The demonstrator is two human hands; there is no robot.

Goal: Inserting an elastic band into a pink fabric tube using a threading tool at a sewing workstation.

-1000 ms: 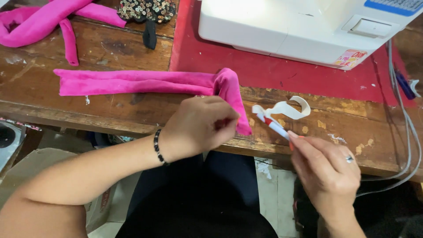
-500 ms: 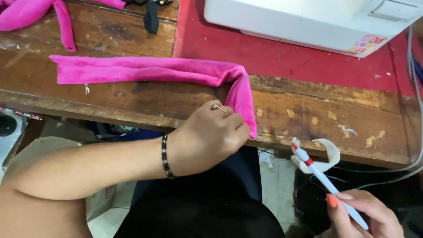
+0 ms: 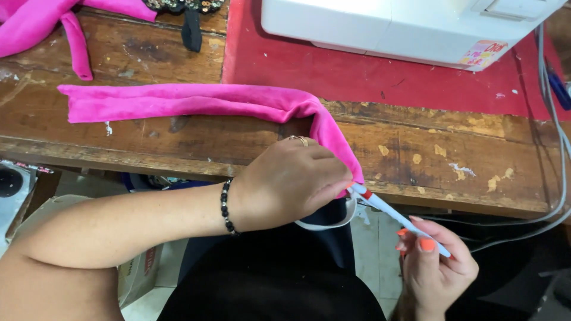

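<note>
A worn wooden table (image 3: 416, 148) is seen from above, with a red mat (image 3: 357, 71) laid across its far part and a white sewing machine (image 3: 392, 24) set on that mat. A long pink fabric tube (image 3: 196, 101) is stretched along the table, its right end bent down over the front edge. That end is pinched shut in the grip of the left hand (image 3: 291, 184), on whose wrist a black bead bracelet (image 3: 226, 208) is worn. A white pen-like tool (image 3: 398, 217) with a red band is held closed in the grip of the right hand (image 3: 434, 267), its tip set at the tube's opening. A loop of white elastic (image 3: 333, 221) is glimpsed just below the left hand
</note>
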